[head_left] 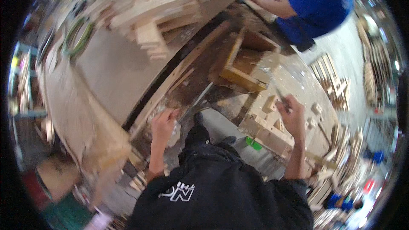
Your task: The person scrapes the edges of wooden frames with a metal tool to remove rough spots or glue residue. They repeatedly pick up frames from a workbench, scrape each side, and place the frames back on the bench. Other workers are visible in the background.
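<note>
The left hand (164,121) is closed around a crumpled clear plastic piece (174,134) beside the edge of the worktop (128,76). The right hand (292,113) grips a thin dark tool (281,98) above a small wooden frame (266,125). The hands are well apart.

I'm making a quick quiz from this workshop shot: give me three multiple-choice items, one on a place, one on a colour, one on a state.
1. Where is the co-worker?
A. upper right
B. lower left
C. bottom centre

2. What colour is the co-worker's shirt?
A. red
B. blue
C. white

3. What is the right hand doing?
A. hanging open and empty
B. resting flat on the floor
C. closed around a thin tool

Key:
1 A, the co-worker leans in at the upper right.
2 B, the shirt is plainly blue.
3 C, the right hand grips a thin tool above the wooden frame; the left hand is at the bench edge.
</note>
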Demonstrator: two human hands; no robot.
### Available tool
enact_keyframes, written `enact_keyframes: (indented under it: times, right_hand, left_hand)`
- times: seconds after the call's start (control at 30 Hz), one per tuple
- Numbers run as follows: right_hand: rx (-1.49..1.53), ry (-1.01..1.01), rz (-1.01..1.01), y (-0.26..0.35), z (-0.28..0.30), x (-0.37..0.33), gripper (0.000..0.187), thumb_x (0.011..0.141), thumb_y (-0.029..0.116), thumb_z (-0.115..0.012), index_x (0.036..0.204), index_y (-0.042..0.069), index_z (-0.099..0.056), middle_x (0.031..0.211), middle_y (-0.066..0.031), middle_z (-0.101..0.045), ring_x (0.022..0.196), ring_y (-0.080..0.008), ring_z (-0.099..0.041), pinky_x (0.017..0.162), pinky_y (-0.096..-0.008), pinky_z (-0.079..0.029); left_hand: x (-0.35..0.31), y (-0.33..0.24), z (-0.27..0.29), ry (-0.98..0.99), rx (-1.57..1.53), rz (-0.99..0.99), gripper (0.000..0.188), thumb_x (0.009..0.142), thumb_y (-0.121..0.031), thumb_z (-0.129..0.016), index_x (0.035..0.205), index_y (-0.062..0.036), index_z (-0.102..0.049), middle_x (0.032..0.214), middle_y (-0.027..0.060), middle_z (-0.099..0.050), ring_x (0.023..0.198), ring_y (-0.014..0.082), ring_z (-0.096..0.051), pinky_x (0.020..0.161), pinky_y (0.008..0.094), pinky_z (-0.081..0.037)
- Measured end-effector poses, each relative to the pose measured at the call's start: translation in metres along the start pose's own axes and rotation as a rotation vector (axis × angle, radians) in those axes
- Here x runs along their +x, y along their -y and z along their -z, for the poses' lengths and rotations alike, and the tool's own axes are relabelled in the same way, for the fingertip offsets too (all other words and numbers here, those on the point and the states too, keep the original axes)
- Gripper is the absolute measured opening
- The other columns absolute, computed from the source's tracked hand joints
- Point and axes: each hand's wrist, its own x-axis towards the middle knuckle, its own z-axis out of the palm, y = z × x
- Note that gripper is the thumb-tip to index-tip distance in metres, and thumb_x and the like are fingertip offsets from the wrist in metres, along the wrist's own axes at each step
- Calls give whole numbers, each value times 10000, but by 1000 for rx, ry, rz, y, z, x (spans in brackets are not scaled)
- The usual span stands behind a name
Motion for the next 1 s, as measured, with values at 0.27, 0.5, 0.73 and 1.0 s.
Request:
enact_keyframes:
  times: [0.27, 0.5, 0.73, 1.0]
  right_hand:
    - [-18, 10, 227, 21, -4, 5, 242, 884, 171, -624, 1046, -9, -635, 826, -193, -653, 711, -317, -617, 655, -401, -480]
    - [160, -471, -68, -18, 73, -105, 204, 861, 59, -598, 1043, -26, -635, 855, -106, -662, 725, -146, -626, 661, -299, -501]
    - [251, -1400, -391, -120, 157, -299, 140, 884, 60, -590, 1013, 20, -624, 830, -57, -686, 703, -75, -606, 608, -222, -483]
    - [357, -1737, -684, -326, 213, -487, 130, 918, 81, -537, 1007, 30, -617, 899, -55, -708, 678, -81, -605, 577, -230, -471]
  left_hand:
    - [32, 68, -6, 47, 19, -56, 148, 912, -125, -606, 853, 4, -648, 739, 126, -649, 623, 204, -607, 582, 330, -486]
    - [66, 10, -47, 165, -168, -261, 258, 928, -222, -618, 839, 19, -643, 699, 114, -635, 615, 228, -591, 580, 345, -460]
    - [57, -85, -99, 368, -144, -449, 200, 932, -163, -617, 873, 27, -636, 753, 82, -655, 632, 164, -591, 596, 283, -467]
    - [-29, -202, -199, 490, -173, -596, 171, 892, -127, -656, 867, 42, -652, 804, 123, -666, 648, 188, -582, 571, 292, -462]
